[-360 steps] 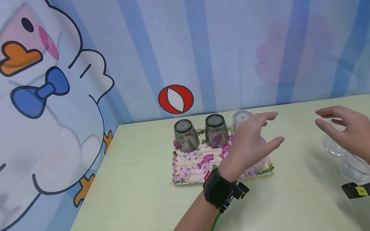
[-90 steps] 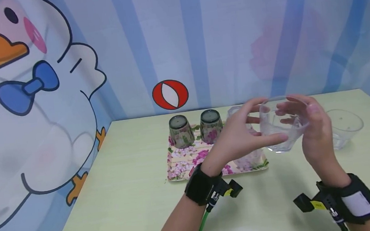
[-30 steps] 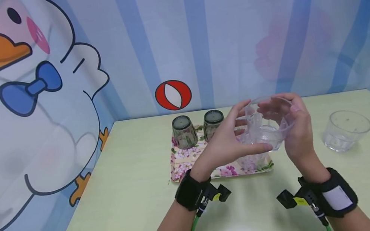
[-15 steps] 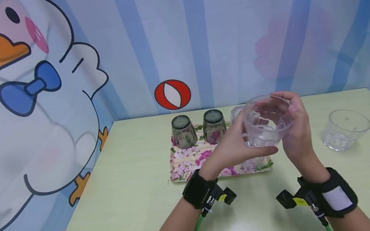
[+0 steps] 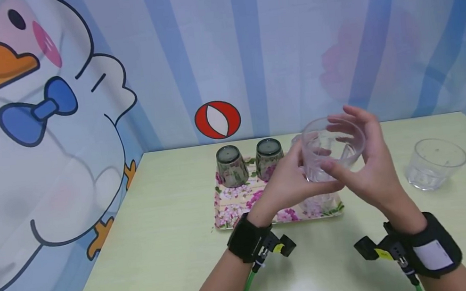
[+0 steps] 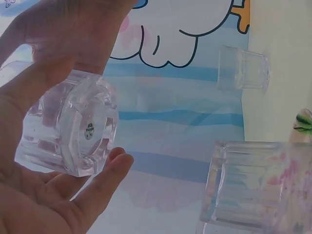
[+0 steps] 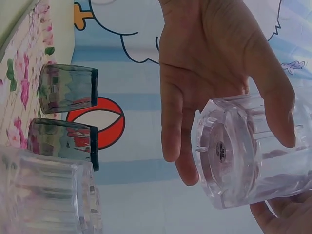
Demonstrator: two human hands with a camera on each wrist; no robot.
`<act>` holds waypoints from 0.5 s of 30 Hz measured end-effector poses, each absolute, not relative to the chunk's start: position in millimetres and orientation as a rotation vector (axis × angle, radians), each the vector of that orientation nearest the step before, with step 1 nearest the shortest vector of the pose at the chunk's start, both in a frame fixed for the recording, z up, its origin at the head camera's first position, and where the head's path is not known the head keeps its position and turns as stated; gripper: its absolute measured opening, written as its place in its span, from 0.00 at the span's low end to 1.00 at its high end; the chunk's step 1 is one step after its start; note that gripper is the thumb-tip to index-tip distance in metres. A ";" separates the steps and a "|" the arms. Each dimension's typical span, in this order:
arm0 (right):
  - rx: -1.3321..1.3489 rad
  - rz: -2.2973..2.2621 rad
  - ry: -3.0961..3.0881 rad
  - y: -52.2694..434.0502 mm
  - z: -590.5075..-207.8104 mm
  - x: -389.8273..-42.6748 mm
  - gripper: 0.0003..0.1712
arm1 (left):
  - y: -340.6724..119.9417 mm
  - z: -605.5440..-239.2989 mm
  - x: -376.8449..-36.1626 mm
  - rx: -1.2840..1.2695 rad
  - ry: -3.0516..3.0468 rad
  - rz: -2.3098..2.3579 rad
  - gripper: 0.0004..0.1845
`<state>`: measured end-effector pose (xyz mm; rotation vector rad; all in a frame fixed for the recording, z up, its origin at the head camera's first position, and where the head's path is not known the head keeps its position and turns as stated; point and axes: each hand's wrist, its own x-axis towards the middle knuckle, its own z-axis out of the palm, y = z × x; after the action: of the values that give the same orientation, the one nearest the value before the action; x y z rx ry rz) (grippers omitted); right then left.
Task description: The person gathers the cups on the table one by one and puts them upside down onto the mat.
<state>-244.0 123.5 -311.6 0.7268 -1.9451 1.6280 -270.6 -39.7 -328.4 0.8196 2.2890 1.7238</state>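
Both hands hold a clear drinking glass [image 5: 316,155] in the air over the tray's right end, its mouth up and tilted toward the head camera. My left hand [image 5: 285,180] grips it from the left, thumb low by the base. From the right, my right hand [image 5: 374,175] holds it, thumb on the near side and fingers spread behind; part of their contact shows only through the glass. A small printed mark on the glass's base [image 7: 221,152] appears in the right wrist view. Another clear glass [image 5: 436,162] stands upright on the table at right.
A flowered tray [image 5: 233,212] lies behind the hands. Two dark glasses [image 5: 232,167] stand upside down on it, with clear glassware [image 7: 46,190] beside them, mostly hidden in the head view. A printed curtain [image 5: 291,54] hangs behind the table.
The clear glass was lifted from the table at right and brought left over the tray. In the last second the glass tilted, and my right thumb moved from its far side to the near side.
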 end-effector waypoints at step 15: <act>0.727 1.510 -1.938 129.0 -310.5 -246.8 0.51 | -47.0 -322.3 -273.9 0.757 2.386 1.647 0.49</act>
<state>-246.8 129.0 -310.5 0.7271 -1.9381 1.5096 -273.9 -47.0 -322.3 0.7565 2.3855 1.6466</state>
